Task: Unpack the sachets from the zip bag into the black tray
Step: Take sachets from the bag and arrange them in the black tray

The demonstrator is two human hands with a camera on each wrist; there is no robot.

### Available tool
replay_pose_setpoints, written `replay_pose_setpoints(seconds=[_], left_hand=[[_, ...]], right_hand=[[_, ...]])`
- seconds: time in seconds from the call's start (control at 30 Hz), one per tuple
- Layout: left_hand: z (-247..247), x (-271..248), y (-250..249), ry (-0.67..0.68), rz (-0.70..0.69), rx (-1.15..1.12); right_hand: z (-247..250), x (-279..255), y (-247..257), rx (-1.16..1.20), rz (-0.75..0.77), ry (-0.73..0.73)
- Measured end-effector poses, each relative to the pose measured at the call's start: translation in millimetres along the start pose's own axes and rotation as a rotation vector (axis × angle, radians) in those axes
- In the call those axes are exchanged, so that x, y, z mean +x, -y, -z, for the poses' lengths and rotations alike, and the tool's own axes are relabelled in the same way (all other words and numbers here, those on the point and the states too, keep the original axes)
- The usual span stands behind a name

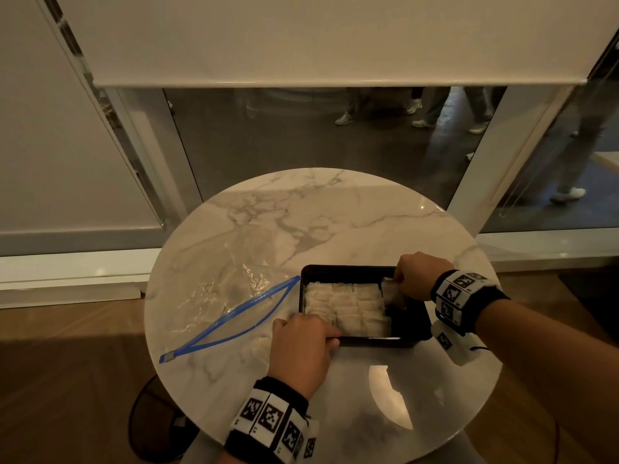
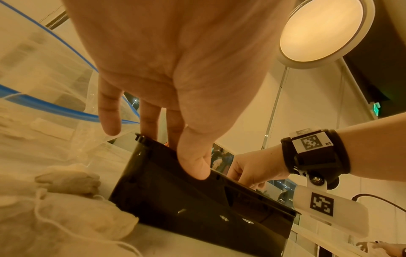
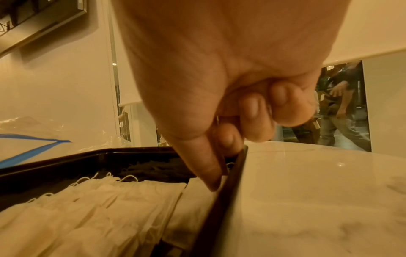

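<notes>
I see a glossy marble desk [image 1: 335, 212], a shiny black plastic tray [image 1: 348, 270], crinkly clear plastic zip bag [image 1: 234, 289], and matt, gauzy cloth-like sachets [image 1: 345, 304].

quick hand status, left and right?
Left hand: grips the near rim of the black tray, thumb outside, fingers over the edge.
Right hand: fingers curled, pinching a sachet at the tray's right wall.

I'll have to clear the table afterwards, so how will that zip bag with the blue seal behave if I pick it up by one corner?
Probably floppy: the zip bag is thin clear film, crinkled and lying slack on the marble table. Likely very light, since it looks almost empty. Its mouth gapes open, so anything left inside could slide out when it is tilted.
</notes>
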State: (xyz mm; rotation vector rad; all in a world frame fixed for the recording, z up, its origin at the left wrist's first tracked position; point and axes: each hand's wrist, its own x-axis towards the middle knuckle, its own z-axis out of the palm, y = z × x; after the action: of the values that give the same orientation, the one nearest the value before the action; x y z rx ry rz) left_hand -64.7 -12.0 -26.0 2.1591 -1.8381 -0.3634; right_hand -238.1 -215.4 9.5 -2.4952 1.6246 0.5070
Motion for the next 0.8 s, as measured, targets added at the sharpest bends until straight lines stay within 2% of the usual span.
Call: replay_pose_setpoints(seconds=[0.23, 0.47, 0.6, 0.8], left_hand=[[-1, -1, 1, -0.007, -0.004, -0.002], [-1, 0, 1, -0.025, -0.006, -0.009], [-2, 0, 3, -0.020, -0.009, -0.019], [2, -2, 1, -0.075, -0.010, -0.094]], right_hand=[[-4, 1, -1, 0.005, 0.010, 0.005], [-7, 2, -4, 0.020, -0.005, -0.073], [-6, 1, -5, 0.004, -0.012, -0.071], [3, -3, -5, 0.187, -0.002, -0.064]])
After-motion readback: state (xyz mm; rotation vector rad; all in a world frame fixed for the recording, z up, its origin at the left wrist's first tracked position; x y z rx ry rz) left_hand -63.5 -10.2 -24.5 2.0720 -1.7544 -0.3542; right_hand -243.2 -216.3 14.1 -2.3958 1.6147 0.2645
